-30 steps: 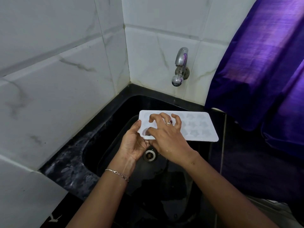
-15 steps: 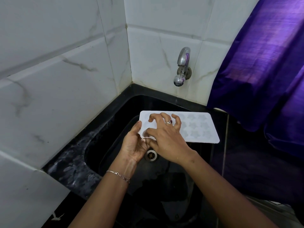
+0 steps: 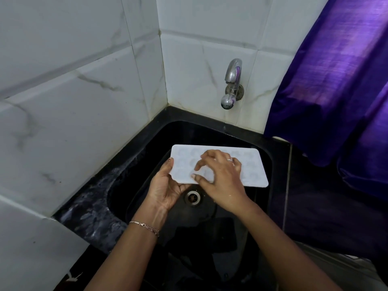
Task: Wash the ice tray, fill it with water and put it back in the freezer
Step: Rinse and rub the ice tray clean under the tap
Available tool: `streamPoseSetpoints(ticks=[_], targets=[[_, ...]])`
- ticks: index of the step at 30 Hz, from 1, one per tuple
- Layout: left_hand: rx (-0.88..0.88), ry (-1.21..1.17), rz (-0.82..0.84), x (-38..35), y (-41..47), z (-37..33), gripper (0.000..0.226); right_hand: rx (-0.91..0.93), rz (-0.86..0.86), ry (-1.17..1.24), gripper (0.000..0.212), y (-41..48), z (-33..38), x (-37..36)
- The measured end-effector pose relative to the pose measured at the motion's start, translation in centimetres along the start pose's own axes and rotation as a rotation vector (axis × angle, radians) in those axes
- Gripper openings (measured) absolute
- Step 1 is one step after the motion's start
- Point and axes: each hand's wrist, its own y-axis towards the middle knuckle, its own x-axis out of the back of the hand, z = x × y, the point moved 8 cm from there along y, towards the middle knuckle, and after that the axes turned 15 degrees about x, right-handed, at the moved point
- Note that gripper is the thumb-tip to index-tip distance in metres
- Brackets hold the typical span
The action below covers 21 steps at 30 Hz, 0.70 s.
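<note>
Slipping is looking like the main risk: the ice tray is hanging in the air over the sink, above the drain, and only its left end is being carried. The left grip is cupping that end from below, palm turned up, thumb lying along the short edge, fingers hidden under the tray, so it is holding the tray by one end while the long right end is sticking out unsupported. The tray is looking pale and thin, probably bendy, and droplets are glistening on the right wrist, so wet skin on plastic may be letting it slide or sag; a hard rub could be tipping it down into the sink. The right grip is arching over the tray's top face, fingers hooked like a claw, thumb tip sitting by the near long edge; it is wrapping round nothing, as far as I am seeing, only working at the moulds. A ring is showing on one finger and may be catching on a mould's rim. The tap is standing behind and above the tray with no stream showing, so I am judging the washing unfinished and the filling not yet begun. Both forearms are reaching in from the near side, the left wearing a bracelet.
</note>
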Motion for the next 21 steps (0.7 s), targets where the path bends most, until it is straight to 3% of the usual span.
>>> streamPoseSetpoints(ticks=[4,6,9,12,16,21], targets=[[-0.046,0.045,-0.089,2.6,-0.2,-0.7,0.035,-0.230,-0.311,0.064,0.010,-3.1,-4.6,3.2],[-0.060,0.064,-0.123,3.6,-0.4,-0.9,0.034,-0.399,-0.337,0.057,0.014,-4.9,-7.5,3.9],[-0.073,0.078,-0.143,4.6,-0.5,-1.1,0.030,-0.656,-0.197,0.114,0.027,-7.0,-12.4,2.9],[-0.089,0.124,-0.132,4.8,-0.5,-1.5,0.026,-0.788,-0.067,0.355,0.034,-7.7,-15.1,0.8],[-0.092,0.150,-0.121,4.7,-0.2,-2.0,0.026,-0.860,-0.012,0.602,0.036,-6.6,-15.3,-0.2],[-0.104,0.181,-0.108,4.3,0.1,-2.8,0.027,-0.826,0.061,0.586,0.033,-4.9,-15.3,-0.3]])
